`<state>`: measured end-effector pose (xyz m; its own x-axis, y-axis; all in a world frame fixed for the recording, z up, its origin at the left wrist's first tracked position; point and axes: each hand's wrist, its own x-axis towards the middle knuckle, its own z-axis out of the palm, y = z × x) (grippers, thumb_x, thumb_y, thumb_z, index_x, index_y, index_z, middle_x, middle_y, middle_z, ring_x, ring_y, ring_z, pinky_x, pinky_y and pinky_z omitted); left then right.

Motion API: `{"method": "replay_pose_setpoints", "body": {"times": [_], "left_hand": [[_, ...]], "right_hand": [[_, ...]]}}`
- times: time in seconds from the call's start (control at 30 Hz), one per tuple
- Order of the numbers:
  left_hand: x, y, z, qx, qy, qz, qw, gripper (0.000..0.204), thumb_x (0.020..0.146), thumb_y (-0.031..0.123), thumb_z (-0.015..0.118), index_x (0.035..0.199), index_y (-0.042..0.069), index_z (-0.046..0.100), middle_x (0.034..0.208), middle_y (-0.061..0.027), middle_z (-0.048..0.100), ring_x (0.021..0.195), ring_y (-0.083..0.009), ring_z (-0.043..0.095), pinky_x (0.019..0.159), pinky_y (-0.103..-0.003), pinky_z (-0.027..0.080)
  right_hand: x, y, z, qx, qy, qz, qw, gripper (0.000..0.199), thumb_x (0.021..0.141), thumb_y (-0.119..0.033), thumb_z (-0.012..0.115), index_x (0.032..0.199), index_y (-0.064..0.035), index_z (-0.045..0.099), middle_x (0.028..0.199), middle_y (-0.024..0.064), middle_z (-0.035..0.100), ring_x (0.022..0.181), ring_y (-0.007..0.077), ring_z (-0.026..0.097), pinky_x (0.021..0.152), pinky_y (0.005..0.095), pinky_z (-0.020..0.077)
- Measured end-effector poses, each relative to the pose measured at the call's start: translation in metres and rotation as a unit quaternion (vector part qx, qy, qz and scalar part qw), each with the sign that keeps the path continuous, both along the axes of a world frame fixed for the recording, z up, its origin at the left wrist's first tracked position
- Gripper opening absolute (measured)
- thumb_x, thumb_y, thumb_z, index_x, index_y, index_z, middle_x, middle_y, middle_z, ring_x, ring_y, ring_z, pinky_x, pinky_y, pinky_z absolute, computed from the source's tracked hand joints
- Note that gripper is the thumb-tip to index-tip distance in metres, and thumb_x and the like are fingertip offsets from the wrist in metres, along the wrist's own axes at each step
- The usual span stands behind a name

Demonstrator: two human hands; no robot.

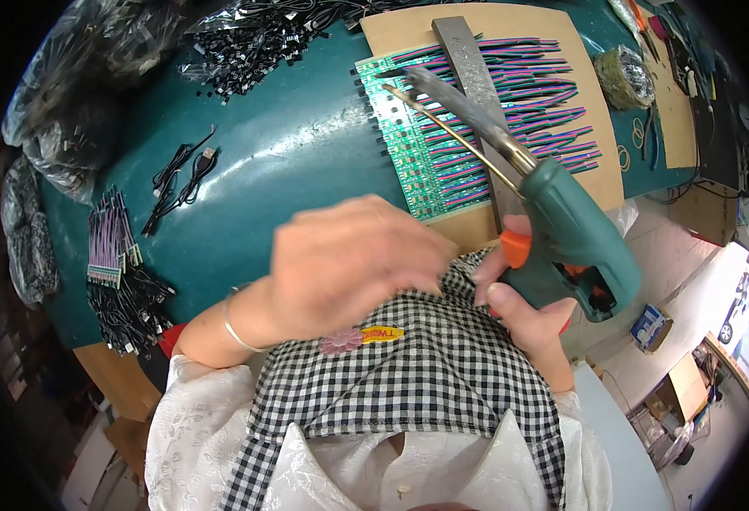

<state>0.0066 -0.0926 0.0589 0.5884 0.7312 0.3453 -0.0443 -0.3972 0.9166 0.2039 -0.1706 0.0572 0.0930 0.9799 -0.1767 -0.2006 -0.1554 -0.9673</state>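
Right hand (523,319): fingers wrapped round the grip of the gun (583,217), forefinger at the orange trigger (516,249). Left hand (349,260): blurred, fingers bent, over the apron (408,375); can't tell if they pinch anything. Gun slants up-left, tip (398,74) and thin tube (455,136) over the far left corner of the boards (417,166); contact can't be told.

Boards lie along the left edge of the card (591,94), wires (532,89) running right toward its right edge. Steel bar (464,51) crosses the wires, from the card's far edge to its near edge.

To do it well, I'd say: steady wrist, short trigger pulls, tip on one joint only, tube end close to tip so solder goes where the heat is. Barrel should clear bar and wires; insulation would likely scorch. Bar should sit flat so wires don't creep. Left fingers best kept off the hot end.

Further out: loose cables (191,175) left on the surface (281,111), pile of connectors (251,55) at its far edge.
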Motion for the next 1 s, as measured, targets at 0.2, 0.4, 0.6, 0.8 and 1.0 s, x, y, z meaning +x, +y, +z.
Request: {"method": "replay_pose_setpoints", "body": {"times": [0.2,0.4,0.6,0.8,1.0], "left_hand": [[0.020,-0.006,-0.012,0.145,-0.035,-0.016,0.989,0.023,0.068,0.014,0.071,0.090,0.012,0.068,0.090,-0.0007,0.060,0.078,-0.0171,0.052,0.064,-0.030,0.043],[0.013,-0.007,-0.013,0.260,0.021,-0.033,0.965,0.027,0.065,0.012,0.073,0.091,0.009,0.068,0.091,0.0006,0.059,0.077,-0.0164,0.050,0.063,-0.030,0.041],[0.018,-0.016,-0.016,0.115,0.040,0.047,0.991,0.017,0.068,0.013,0.072,0.082,0.004,0.067,0.077,-0.0053,0.063,0.066,-0.0174,0.058,0.057,-0.029,0.045],[0.009,-0.015,-0.006,-0.148,0.112,-0.014,0.983,0.005,0.072,0.004,0.065,0.074,-0.001,0.065,0.068,-0.0115,0.063,0.061,-0.0203,0.063,0.056,-0.027,0.049],[0.001,0.000,-0.014,-0.161,0.107,-0.029,0.981,0.005,0.071,0.001,0.061,0.072,-0.003,0.064,0.069,-0.0101,0.064,0.062,-0.0169,0.062,0.059,-0.024,0.049]], "right_hand": [[-0.010,0.004,0.003,-0.001,0.051,-0.025,0.998,0.064,0.067,-0.010,0.075,0.119,0.0033,0.040,0.091,0.0125,0.056,0.071,0.0157,0.057,0.063,0.0259,0.0480],[0.002,0.006,-0.002,0.057,0.044,0.119,0.990,0.053,0.074,0.007,0.061,0.122,0.0070,0.036,0.102,0.0142,0.053,0.074,0.0178,0.058,0.065,0.0288,0.0494],[-0.001,0.010,-0.002,0.003,0.043,0.064,0.997,0.057,0.068,0.000,0.068,0.118,0.0054,0.040,0.076,0.0088,0.057,0.068,0.0138,0.056,0.062,0.0241,0.0468],[0.001,0.008,-0.008,0.106,-0.277,0.176,0.939,0.045,0.076,0.007,0.058,0.119,0.0013,0.043,0.084,0.0077,0.058,0.076,0.0135,0.057,0.071,0.0260,0.0473],[0.000,0.011,-0.011,0.165,-0.303,0.168,0.924,0.047,0.077,0.003,0.060,0.120,0.0031,0.042,0.089,0.0113,0.060,0.076,0.0145,0.058,0.071,0.0265,0.0482]]}}
